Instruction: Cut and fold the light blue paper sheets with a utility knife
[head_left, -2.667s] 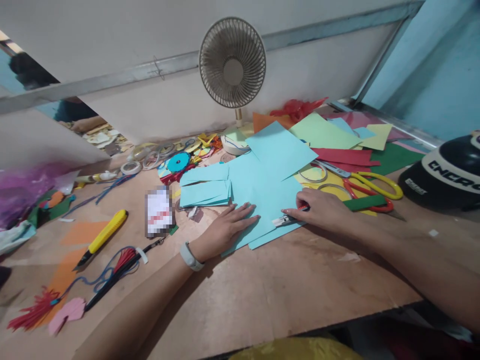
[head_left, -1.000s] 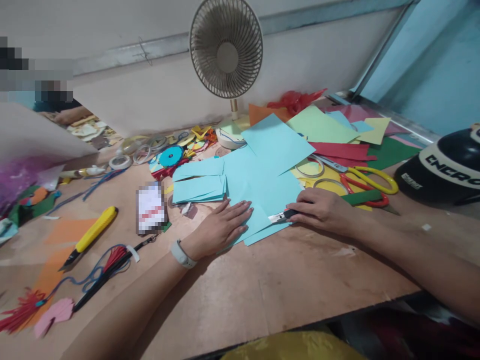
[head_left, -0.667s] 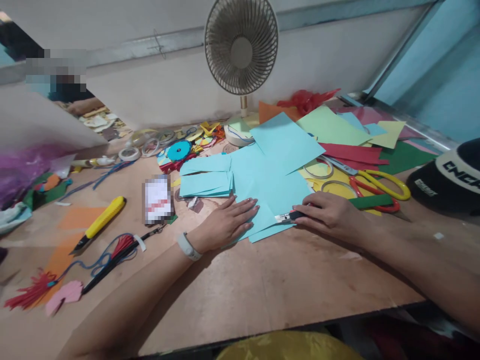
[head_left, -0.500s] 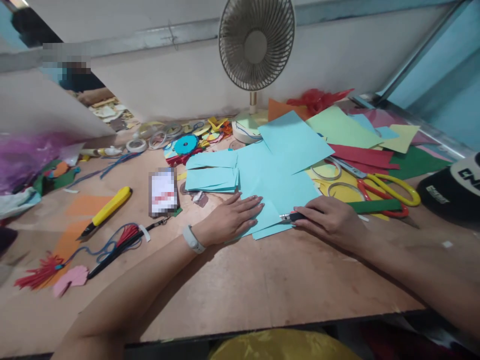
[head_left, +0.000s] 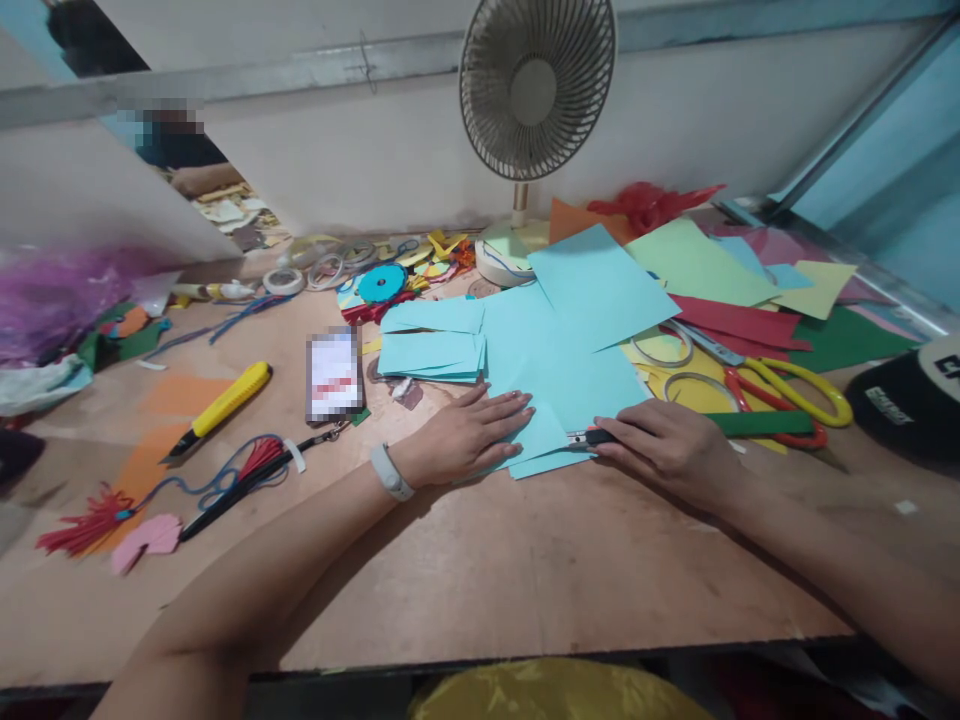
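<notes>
Left hand (head_left: 466, 437) flat on light-blue paper (head_left: 559, 385); right hand (head_left: 670, 445) grips small cutter (head_left: 592, 437) at paper's near edge. Yellow-handled scissors (head_left: 780, 390) just beyond.

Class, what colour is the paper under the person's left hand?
Light blue paper, seen in the head view, under the left hand.

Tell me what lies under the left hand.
The left hand lies flat on light blue paper, several sheets overlapping, on the wooden table. The right hand holds a small cutter at the sheet's edge. Anything beneath the palm and paper is covered.
</notes>
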